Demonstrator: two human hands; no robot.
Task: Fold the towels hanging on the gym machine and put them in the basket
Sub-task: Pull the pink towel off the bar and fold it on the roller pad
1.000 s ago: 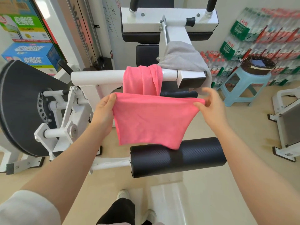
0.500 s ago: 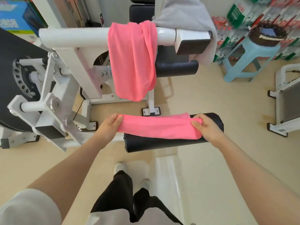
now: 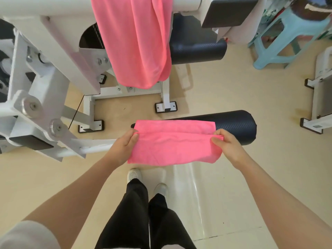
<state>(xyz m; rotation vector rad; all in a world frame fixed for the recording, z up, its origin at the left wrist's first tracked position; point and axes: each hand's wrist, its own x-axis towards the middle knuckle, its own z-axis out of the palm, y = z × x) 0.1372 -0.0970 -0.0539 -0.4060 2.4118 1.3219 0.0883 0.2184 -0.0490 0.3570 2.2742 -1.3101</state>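
pink towel (image 3: 172,142) folded, draped over black roller pad (image 3: 237,125) | left hand (image 3: 124,146) grip pinches its left edge | right hand (image 3: 227,144) grip pinches right edge | second pink towel (image 3: 134,42) hangs on white machine bar (image 3: 185,3) behind

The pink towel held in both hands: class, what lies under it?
Under the pink towel lies the black foam roller, its right end showing. Its left part is covered by the towel.

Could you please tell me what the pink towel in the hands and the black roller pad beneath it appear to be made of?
Pink towel: soft napped cloth, probably microfibre; matte, fuzzy, limp. Black roller pad: likely foam under vinyl; fine woven-look texture, slight sheen.
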